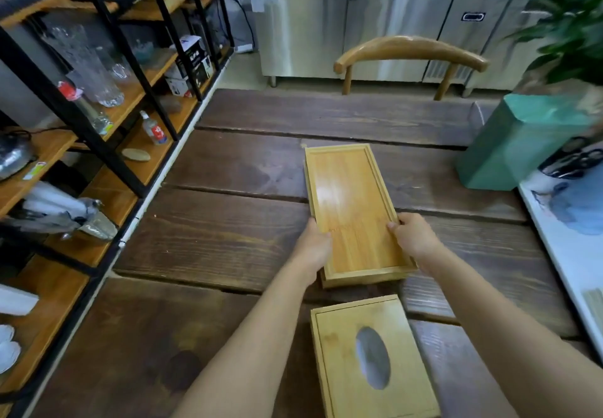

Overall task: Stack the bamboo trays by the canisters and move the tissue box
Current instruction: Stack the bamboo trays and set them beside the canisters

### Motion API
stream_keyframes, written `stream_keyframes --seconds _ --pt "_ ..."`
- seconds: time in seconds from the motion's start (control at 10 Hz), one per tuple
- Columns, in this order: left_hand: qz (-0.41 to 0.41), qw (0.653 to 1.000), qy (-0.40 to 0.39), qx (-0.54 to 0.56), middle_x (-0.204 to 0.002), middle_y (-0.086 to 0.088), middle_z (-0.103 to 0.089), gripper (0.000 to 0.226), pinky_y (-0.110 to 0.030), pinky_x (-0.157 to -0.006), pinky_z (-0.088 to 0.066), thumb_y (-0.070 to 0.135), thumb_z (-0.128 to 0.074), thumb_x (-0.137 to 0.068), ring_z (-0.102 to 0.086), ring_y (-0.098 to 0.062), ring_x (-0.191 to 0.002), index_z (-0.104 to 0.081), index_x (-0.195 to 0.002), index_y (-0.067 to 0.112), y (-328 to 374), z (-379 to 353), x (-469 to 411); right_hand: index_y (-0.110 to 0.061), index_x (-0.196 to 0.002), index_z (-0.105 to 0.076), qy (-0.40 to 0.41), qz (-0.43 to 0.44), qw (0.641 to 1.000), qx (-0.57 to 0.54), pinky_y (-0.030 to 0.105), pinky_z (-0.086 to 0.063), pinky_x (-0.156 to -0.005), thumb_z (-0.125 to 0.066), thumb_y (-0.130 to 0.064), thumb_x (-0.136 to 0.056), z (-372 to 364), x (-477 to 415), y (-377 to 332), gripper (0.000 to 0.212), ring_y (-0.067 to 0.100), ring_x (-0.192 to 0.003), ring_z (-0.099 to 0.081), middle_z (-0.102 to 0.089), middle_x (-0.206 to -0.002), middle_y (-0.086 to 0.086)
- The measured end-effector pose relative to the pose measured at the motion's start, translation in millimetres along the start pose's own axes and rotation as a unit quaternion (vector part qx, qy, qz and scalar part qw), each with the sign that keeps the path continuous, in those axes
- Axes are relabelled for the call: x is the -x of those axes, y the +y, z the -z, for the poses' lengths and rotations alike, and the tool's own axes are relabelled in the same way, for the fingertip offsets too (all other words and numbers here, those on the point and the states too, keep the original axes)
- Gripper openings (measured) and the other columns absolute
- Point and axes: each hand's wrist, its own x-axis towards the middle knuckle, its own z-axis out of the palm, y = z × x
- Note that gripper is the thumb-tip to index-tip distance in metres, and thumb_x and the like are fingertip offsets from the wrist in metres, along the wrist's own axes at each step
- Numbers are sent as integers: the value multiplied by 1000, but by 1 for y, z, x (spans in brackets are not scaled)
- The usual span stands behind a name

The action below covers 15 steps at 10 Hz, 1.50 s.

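A long bamboo tray [349, 196] lies lengthwise in the middle of the dark wooden table [228, 231]. It rests on another bamboo tray [359, 281] whose edge shows beneath its near end. My left hand [313, 246] grips the top tray's left rim and my right hand [414, 236] grips its right rim, both near the near end. A bamboo tissue box [372, 357] with an oval slot sits just in front of the trays, close to me.
A teal box [518, 143] stands at the table's right, with a white board [574, 248] beside it. A wooden chair [411, 55] faces the far edge. Black-framed shelves [107, 91] with glassware and bottles line the left. Steel cabinets [375, 26] stand behind.
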Motion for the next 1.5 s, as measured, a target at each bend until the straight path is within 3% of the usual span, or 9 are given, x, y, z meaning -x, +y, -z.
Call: stream_keyframes --seconds 0.1,0.3,0.4,0.5,0.8,1.1,1.3,1.4,1.5 --pt "21 1000 -14 -6 -124 0 -58 38 -38 -86 -44 17 -41 -96 -52 -18 -104 -44 -133 25 13 -28 -5 -9 -90 -59 20 -10 1000 4 43 -42 -80 -43 -22 -93 23 -1 17 22 28 -88 -55 -61 -87 9" --pt "58 998 -32 10 -131 0 -55 49 -41 -99 -46 14 -39 -94 -53 -24 -114 -35 -141 22 21 -84 10 -11 -75 -57 55 0 998 10 30 -33 -56 -43 -16 -92 64 6 52 23 23 -69 -49 -52 -67 3" --pt "84 995 -16 55 -105 6 -53 44 -33 -85 -46 11 -38 -92 -51 -20 -95 -42 -135 22 23 -101 25 -12 -72 -58 53 0 999 1 32 -35 -58 -43 -15 -92 76 14 69 25 21 -67 -49 -52 -65 2" --pt "85 995 -29 47 -118 -2 -57 43 -33 -86 -47 12 -39 -93 -53 -21 -98 -43 -135 20 25 -114 38 -8 -86 -62 58 -12 998 -14 32 -39 -62 -43 -15 -93 85 22 83 21 24 -74 -54 -58 -73 6" --pt "109 989 -62 75 -127 -13 -60 39 -42 -99 -48 10 -41 -94 -58 -30 -113 -48 -132 12 26 -167 68 -17 -66 -57 114 -46 990 -64 30 -38 -60 -45 -12 -92 118 52 130 29 20 -64 -52 -56 -63 1" --pt "75 991 -93 58 -136 -20 -54 45 -43 -100 -48 1 -42 -93 -54 -35 -123 -44 -137 9 19 -214 84 -4 -78 -54 175 -88 980 -43 32 -33 -62 -45 -14 -91 144 77 169 19 26 -76 -50 -52 -72 9" --pt "96 987 -99 77 -124 -13 -64 44 -45 -93 -52 5 -35 -96 -62 -32 -107 -50 -135 20 27 -225 78 -12 -58 -40 180 -88 979 -24 33 -27 -53 -45 -12 -90 156 77 172 33 26 -68 -44 -43 -61 4" --pt "93 986 -115 78 -121 -5 -65 45 -30 -64 -53 6 -37 -97 -62 -18 -88 -51 -135 26 30 -215 86 -8 -61 -47 185 -100 978 -12 31 -29 -50 -47 -16 -88 157 79 173 28 25 -64 -46 -48 -62 5" --pt "64 988 -129 60 -128 0 -61 43 -31 -82 -50 14 -46 -95 -58 -18 -104 -48 -136 26 16 -210 95 -10 -57 -45 178 -105 978 -14 31 -27 -49 -52 -21 -85 157 88 180 31 21 -55 -43 -46 -56 4"
